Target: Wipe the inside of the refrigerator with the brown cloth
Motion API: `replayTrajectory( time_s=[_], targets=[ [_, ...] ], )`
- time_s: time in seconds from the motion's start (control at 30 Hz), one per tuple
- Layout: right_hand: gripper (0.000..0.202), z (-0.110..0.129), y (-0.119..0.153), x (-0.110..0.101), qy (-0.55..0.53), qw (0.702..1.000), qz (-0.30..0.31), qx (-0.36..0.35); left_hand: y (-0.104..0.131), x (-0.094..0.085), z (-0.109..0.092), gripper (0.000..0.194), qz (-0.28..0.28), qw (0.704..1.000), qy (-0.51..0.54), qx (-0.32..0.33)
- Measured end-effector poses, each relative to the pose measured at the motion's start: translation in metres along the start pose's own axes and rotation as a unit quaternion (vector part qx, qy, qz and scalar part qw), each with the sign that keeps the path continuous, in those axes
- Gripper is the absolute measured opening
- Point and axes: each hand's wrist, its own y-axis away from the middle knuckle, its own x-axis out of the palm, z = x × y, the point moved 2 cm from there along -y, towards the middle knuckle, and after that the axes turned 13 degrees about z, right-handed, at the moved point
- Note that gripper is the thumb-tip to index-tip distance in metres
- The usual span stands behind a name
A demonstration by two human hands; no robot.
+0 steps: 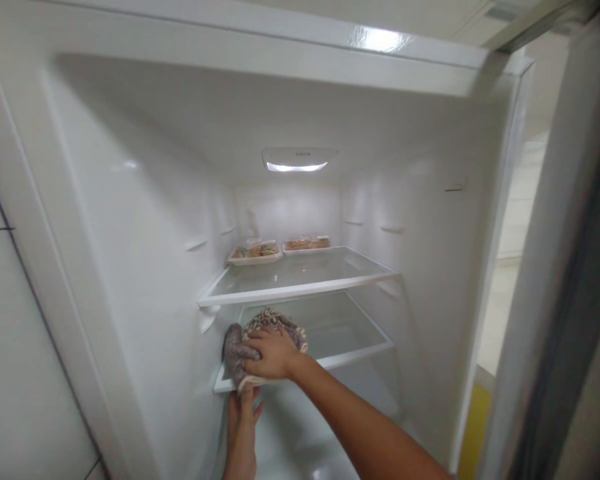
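Note:
I look into an open white fridge. My right hand (pixel 273 352) presses a grey and brown patterned cloth (pixel 237 348) onto the front left of the second glass shelf (pixel 353 350). My left hand (pixel 243 408) reaches up from below, its fingers touching the underside of that shelf's front edge near the cloth. The upper glass shelf (pixel 300 283) sits just above the cloth.
Two flat trays of food (pixel 256 253) (pixel 306 244) stand at the back of the upper shelf under the interior lamp (pixel 297 161). The fridge door (pixel 555 280) stands open at the right. A tiled wall (pixel 10 333) borders the left side.

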Motion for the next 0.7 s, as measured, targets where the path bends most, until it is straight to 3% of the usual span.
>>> replayTrajectory(
  time_s=[0.1, 0.2, 0.33, 0.4, 0.53, 0.7],
  targets=[
    [0.052, -0.007, 0.033, 0.0, -0.018, 1.0, -0.014, -0.009, 0.0, 0.004, 0.01, 0.081, 0.04, 0.998, -0.027, 0.041],
    [0.054, -0.025, 0.069, -0.004, -0.024, 0.999, -0.041, 0.003, 0.009, 0.017, 0.007, 0.085, 0.117, 0.99, -0.035, 0.076],
    [0.057, -0.062, 0.118, -0.02, -0.013, 0.994, -0.089, 0.066, 0.022, 0.027, -0.018, 0.079, 0.186, 0.982, 0.007, 0.012],
    [0.054, -0.082, 0.14, -0.029, 0.007, 0.987, -0.109, 0.12, 0.021, 0.025, -0.032, 0.065, 0.174, 0.983, 0.038, -0.037],
    [0.048, -0.113, 0.165, -0.042, 0.048, 0.965, -0.131, 0.223, 0.01, 0.012, -0.046, 0.047, 0.083, 0.992, 0.05, -0.077],
    [0.047, -0.133, 0.142, -0.048, 0.087, 0.956, -0.125, 0.251, 0.003, 0.003, -0.043, 0.047, 0.058, 0.998, -0.003, -0.037]
  ],
)
